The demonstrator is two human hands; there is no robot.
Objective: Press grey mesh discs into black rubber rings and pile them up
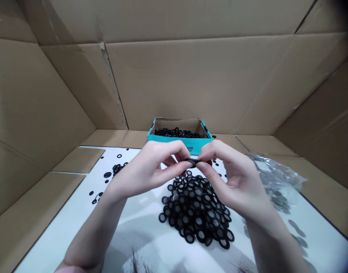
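Between the fingertips of both hands is a small black ring [193, 162], seen nearly edge-on; its centre cannot be made out. My left hand [159, 163] pinches its left side between thumb and fingers. Opposite it, my right hand [229, 172] pinches the right side the same way. Just below and beyond the hands lies a heap of black rings with grey mesh-like centres [198, 212], spread on the white tabletop [136, 227].
A turquoise cardboard box [179, 142] holding many black rings stands behind the hands. Loose black rings [117, 168] lie on the left. To the right are a clear plastic bag [276, 174] and grey discs [300, 240]. Cardboard walls [202, 83] enclose the table.
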